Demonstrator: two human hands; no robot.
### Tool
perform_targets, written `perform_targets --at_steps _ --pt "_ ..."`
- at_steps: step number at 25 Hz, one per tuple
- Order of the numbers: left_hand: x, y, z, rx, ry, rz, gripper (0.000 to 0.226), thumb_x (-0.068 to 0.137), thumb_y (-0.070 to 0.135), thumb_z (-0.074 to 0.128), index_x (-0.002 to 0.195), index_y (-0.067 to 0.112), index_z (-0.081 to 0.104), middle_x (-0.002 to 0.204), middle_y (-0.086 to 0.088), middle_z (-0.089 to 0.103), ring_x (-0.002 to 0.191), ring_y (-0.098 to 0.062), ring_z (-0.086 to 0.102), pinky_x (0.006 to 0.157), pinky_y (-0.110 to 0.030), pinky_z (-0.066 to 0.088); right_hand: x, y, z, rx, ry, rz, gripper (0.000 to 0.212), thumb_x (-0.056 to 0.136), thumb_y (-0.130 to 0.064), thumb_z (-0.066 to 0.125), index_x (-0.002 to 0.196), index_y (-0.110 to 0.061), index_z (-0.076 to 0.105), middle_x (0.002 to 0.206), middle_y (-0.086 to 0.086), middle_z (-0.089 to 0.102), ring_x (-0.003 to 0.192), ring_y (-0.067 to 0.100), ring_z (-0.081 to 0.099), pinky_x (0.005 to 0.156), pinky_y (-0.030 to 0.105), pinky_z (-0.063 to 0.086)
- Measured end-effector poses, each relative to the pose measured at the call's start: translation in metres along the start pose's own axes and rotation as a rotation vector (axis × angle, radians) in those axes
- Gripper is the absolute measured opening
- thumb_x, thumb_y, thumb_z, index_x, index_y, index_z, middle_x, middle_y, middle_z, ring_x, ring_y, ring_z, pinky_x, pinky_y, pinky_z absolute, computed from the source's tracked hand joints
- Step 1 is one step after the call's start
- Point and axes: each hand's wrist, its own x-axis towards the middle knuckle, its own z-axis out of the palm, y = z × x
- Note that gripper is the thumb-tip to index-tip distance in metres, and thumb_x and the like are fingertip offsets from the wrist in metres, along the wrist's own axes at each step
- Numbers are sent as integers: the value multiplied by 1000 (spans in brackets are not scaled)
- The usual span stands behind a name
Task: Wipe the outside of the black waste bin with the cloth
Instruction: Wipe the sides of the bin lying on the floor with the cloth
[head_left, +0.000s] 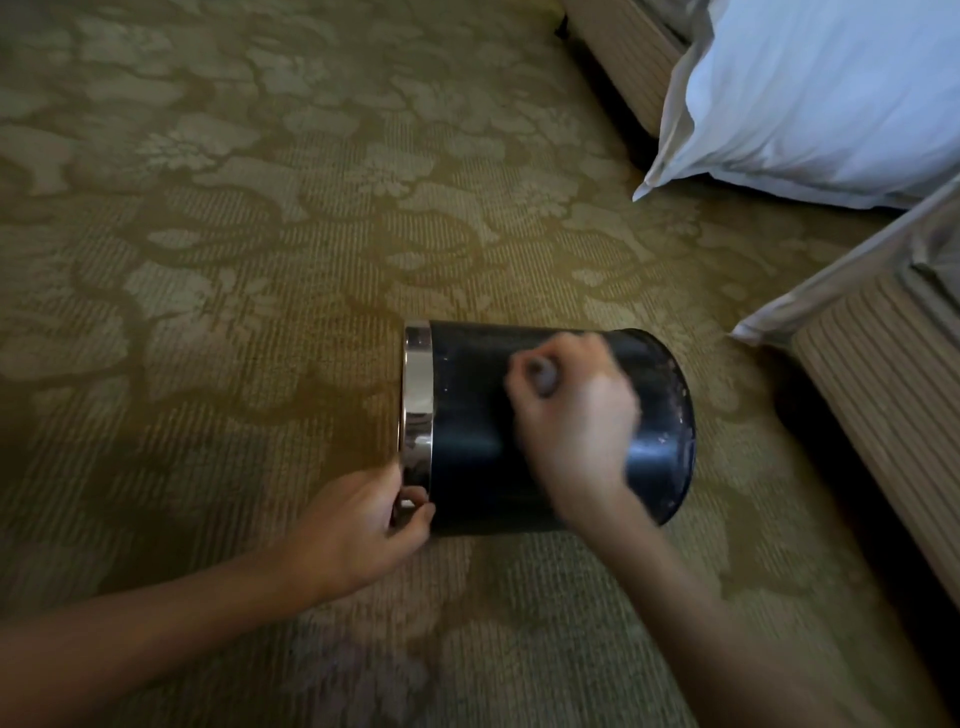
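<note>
The black waste bin lies on its side on the carpet, its silver rim facing left and its scuffed base facing right. My left hand grips the rim at its near edge. My right hand is blurred and pressed on the bin's upper side, closed around a small grey cloth of which only a bit shows between the fingers.
Green floral-patterned carpet covers the floor. A white pillow lies at the upper right against a bed base. A striped upholstered bed base with a pale bed skirt stands close to the right of the bin.
</note>
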Motion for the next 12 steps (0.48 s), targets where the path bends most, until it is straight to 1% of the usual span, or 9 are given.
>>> perform_targets --at_steps 3,4,5,6,7,9,10,11,12 --pt "2 -7 2 -50 43 168 26 87 54 45 106 36 41 62 31 48 61 15 56 46 -5 39 -15 -69 34 -11 -146 -327 16 90 -27 56 89 -12 63 92 4 58 79 21 57 53 27 34" --pt "2 -9 2 -62 39 173 30 87 53 45 111 35 40 60 29 50 58 10 58 44 -6 38 -14 -73 36 -28 -183 -411 16 89 -25 56 89 -11 63 92 6 58 79 23 58 51 28 33" --pt "1 -11 4 -58 48 167 29 89 51 47 112 34 41 59 24 53 59 6 60 43 -8 40 -5 -64 31 -45 -185 -432 13 88 -23 60 88 -11 63 91 7 59 78 24 59 50 28 32" --pt "1 -12 6 -45 64 150 22 91 46 49 108 32 44 59 19 55 65 3 61 44 -11 42 4 -44 22 -71 -161 -383 10 86 -23 66 87 -13 63 90 6 60 76 25 60 51 28 32" --pt "-1 -11 8 -30 77 123 14 92 42 52 99 31 48 60 16 55 73 3 61 47 -12 45 14 -16 10 -115 -130 -274 10 85 -24 69 86 -15 63 88 5 61 76 27 61 53 28 33" --pt "-4 -9 12 -28 58 91 11 92 37 57 85 33 49 64 13 57 81 3 61 53 -14 49 35 43 -25 -203 -87 57 14 90 -29 67 83 -19 59 84 3 59 80 31 63 60 29 31" --pt "-7 -11 15 -40 32 91 13 92 36 58 83 35 49 65 13 59 79 2 62 54 -14 50 39 66 -41 -237 -81 199 19 91 -31 65 79 -21 54 82 1 57 81 32 63 63 30 31" --pt "-10 -14 17 -36 6 98 13 92 38 57 81 36 51 65 13 60 74 -1 63 52 -14 50 40 79 -53 -260 -60 278 23 91 -32 64 77 -20 51 81 0 56 80 32 62 64 31 32" --pt "-12 -16 20 -19 5 138 14 92 44 53 81 36 52 64 15 59 65 -2 63 50 -12 49 39 84 -56 -269 -39 305 24 91 -31 63 75 -20 50 82 2 57 79 32 61 65 31 33"
